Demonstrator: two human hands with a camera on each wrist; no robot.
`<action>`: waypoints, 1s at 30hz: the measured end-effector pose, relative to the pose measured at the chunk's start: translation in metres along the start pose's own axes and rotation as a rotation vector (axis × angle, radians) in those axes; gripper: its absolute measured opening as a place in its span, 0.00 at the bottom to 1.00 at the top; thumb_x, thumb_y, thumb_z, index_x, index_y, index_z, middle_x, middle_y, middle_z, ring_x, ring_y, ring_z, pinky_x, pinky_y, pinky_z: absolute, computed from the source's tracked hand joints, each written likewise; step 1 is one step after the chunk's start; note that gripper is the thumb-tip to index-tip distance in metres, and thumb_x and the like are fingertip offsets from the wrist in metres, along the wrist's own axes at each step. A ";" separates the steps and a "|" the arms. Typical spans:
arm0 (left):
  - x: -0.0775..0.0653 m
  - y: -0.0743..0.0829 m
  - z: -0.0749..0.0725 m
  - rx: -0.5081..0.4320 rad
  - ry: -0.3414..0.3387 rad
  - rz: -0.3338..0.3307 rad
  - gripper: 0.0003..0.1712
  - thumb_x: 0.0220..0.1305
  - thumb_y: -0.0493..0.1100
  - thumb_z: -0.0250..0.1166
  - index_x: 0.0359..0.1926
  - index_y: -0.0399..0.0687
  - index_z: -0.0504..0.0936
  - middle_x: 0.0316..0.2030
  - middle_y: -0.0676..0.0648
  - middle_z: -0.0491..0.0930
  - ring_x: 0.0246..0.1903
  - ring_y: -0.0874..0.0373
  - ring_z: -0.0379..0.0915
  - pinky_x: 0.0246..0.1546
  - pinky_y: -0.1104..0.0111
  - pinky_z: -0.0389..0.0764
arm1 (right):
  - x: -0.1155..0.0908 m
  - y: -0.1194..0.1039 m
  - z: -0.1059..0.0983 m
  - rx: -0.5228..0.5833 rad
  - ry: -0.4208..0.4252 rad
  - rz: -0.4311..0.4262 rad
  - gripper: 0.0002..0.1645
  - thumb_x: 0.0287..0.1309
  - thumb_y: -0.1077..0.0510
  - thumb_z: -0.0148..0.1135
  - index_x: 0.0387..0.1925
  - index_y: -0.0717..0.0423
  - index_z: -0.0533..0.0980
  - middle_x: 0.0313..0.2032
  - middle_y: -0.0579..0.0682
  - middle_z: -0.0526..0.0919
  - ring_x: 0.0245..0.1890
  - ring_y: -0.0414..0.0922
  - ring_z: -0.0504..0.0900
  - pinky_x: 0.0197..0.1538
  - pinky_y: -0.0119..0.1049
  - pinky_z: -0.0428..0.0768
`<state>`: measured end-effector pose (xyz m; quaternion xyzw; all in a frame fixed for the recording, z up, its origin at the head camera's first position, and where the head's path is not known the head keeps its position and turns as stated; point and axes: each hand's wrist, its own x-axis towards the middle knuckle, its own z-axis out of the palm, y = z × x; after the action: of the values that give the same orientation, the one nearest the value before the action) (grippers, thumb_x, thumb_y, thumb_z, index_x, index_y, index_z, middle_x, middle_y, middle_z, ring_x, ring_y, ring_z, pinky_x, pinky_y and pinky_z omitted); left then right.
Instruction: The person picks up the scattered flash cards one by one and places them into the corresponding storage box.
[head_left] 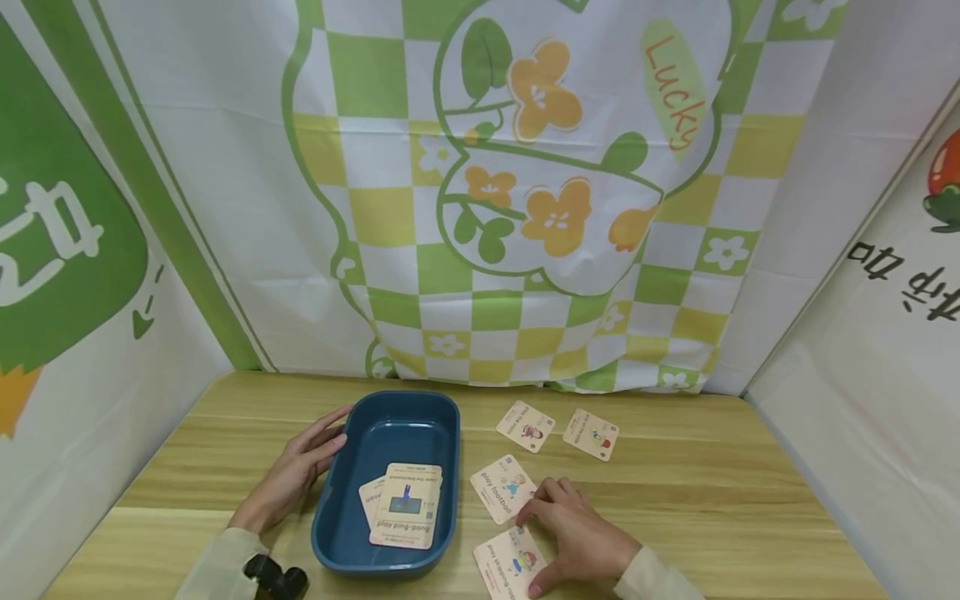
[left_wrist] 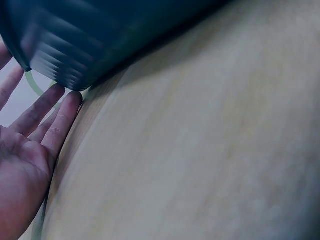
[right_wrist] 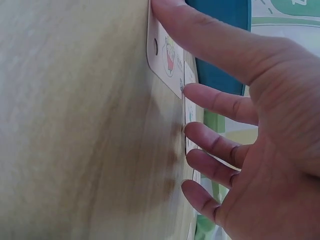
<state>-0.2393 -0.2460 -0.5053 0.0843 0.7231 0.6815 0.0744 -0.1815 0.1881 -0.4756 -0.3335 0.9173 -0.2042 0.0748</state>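
A blue tray [head_left: 322, 533] stands on the table with a "play ping-pong" picture card [head_left: 405, 517] lying over another card [head_left: 369, 500] inside. My left hand [head_left: 292, 471] rests against the tray's left side, and its outstretched fingers [left_wrist: 65, 112] touch the wall in the left wrist view. My right hand [head_left: 581, 533] is over a skipping-rope card [head_left: 501, 565], its thumb at one edge and its index fingertip by a corner. The spread fingers [right_wrist: 220, 102] reach down to the table. Just beyond, a "play football" card [head_left: 497, 492] is partly covered by the fingertips.
Two more picture cards, one [head_left: 527, 427] nearer the tray and one [head_left: 592, 433] farther right, lie at the back of the wooden table [head_left: 712, 483]. A printed curtain [head_left: 525, 333] hangs behind the table. A black device [head_left: 276, 575] sits at the left wrist.
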 end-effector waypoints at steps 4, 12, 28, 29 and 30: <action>0.000 0.000 0.000 0.007 -0.002 0.004 0.36 0.79 0.51 0.55 0.80 0.48 0.55 0.74 0.32 0.56 0.61 0.60 0.72 0.56 0.74 0.75 | -0.001 0.001 -0.001 0.002 -0.004 -0.009 0.43 0.28 0.30 0.83 0.49 0.42 0.81 0.45 0.37 0.67 0.47 0.38 0.61 0.54 0.43 0.68; 0.000 0.001 0.000 -0.001 -0.001 0.007 0.36 0.79 0.50 0.55 0.80 0.47 0.55 0.74 0.32 0.56 0.59 0.65 0.73 0.56 0.74 0.76 | -0.003 -0.001 -0.003 -0.028 -0.007 -0.024 0.46 0.26 0.36 0.87 0.52 0.41 0.80 0.46 0.37 0.67 0.48 0.38 0.61 0.55 0.45 0.68; -0.001 0.001 0.001 0.001 0.008 0.003 0.36 0.79 0.50 0.55 0.80 0.47 0.55 0.74 0.32 0.56 0.60 0.61 0.72 0.56 0.74 0.76 | -0.001 0.000 -0.001 -0.021 0.011 -0.012 0.43 0.20 0.34 0.86 0.44 0.41 0.79 0.45 0.37 0.65 0.47 0.38 0.60 0.55 0.43 0.67; -0.001 0.001 0.001 0.000 0.007 0.005 0.36 0.79 0.50 0.55 0.80 0.47 0.55 0.74 0.32 0.56 0.60 0.61 0.72 0.56 0.74 0.76 | -0.001 0.000 -0.001 -0.018 0.007 -0.009 0.44 0.20 0.34 0.86 0.44 0.42 0.78 0.45 0.37 0.65 0.48 0.38 0.60 0.55 0.42 0.67; -0.001 0.001 0.001 0.000 0.008 0.005 0.36 0.79 0.50 0.55 0.80 0.47 0.55 0.74 0.32 0.56 0.60 0.61 0.72 0.56 0.74 0.76 | 0.000 0.000 -0.001 -0.014 0.004 -0.005 0.44 0.19 0.34 0.86 0.44 0.42 0.78 0.45 0.37 0.65 0.48 0.39 0.60 0.55 0.42 0.67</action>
<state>-0.2384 -0.2454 -0.5048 0.0837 0.7232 0.6820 0.0699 -0.1817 0.1883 -0.4744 -0.3360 0.9181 -0.1985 0.0700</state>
